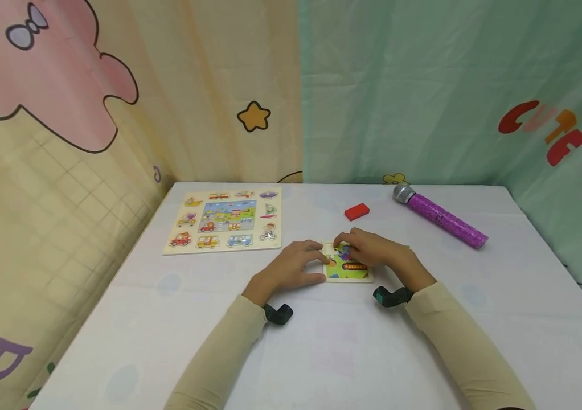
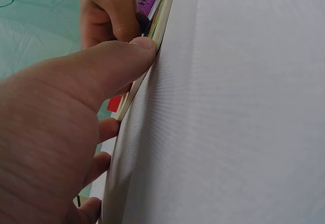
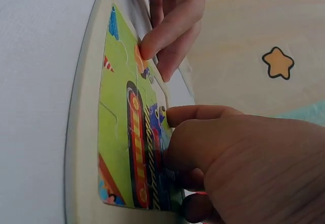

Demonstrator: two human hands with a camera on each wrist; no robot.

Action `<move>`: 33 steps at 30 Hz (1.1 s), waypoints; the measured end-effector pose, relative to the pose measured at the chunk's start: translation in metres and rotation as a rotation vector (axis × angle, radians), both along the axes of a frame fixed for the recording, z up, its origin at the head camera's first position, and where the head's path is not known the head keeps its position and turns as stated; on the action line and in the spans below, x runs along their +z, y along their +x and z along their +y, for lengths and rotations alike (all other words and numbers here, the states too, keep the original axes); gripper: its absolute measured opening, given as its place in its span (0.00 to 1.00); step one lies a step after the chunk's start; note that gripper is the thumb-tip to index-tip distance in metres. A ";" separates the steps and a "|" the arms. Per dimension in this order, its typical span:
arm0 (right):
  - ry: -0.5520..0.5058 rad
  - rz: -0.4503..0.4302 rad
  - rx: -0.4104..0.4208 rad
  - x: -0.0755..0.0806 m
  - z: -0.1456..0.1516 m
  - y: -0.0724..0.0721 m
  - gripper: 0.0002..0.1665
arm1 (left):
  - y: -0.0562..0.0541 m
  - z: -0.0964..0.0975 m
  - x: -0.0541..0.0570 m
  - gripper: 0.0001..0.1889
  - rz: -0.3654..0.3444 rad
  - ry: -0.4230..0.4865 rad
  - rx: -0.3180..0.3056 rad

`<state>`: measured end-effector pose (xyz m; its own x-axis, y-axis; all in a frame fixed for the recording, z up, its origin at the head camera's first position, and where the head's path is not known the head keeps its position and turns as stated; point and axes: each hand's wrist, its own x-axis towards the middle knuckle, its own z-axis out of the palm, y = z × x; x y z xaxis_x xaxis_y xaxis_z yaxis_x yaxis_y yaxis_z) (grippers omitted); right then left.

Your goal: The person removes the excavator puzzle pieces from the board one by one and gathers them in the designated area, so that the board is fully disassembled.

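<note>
A small wooden jigsaw puzzle [image 1: 347, 273], with a green picture and a red-and-yellow track, lies flat on the table between the hands. My left hand [image 1: 296, 265] steadies it from the left: the thumb [image 2: 142, 43] is at the near edge and the index finger [image 3: 162, 40] touches the picture. From the far right, my right hand [image 1: 375, 249] reaches over the puzzle and pinches a blue-purple puzzle piece [image 3: 156, 115] between thumb and index finger. Bare pale backing [image 3: 160, 95] shows beside that piece. The right hand covers the puzzle's upper right part.
On the white table [image 1: 332, 353], a larger vehicle picture board [image 1: 275, 213] lies at the back left. A red block [image 1: 356, 212] lies beyond the puzzle, and a purple glittery microphone [image 1: 445, 222] at the back right. Curtains [image 1: 373, 85] hang behind.
</note>
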<state>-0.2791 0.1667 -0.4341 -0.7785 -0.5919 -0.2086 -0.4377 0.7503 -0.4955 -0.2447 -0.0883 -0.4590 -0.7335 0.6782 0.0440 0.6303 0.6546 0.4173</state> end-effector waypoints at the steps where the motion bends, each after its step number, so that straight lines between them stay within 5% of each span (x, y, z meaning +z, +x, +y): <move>1: 0.007 -0.010 -0.005 0.001 -0.001 -0.001 0.22 | 0.000 0.000 0.000 0.20 0.002 0.002 0.000; 23: 0.147 -0.066 -0.041 0.011 -0.016 0.000 0.23 | 0.001 0.000 -0.001 0.20 -0.001 0.002 0.003; 33: 0.098 0.041 -0.033 0.014 -0.017 0.004 0.24 | 0.001 0.000 0.001 0.20 -0.003 -0.017 0.013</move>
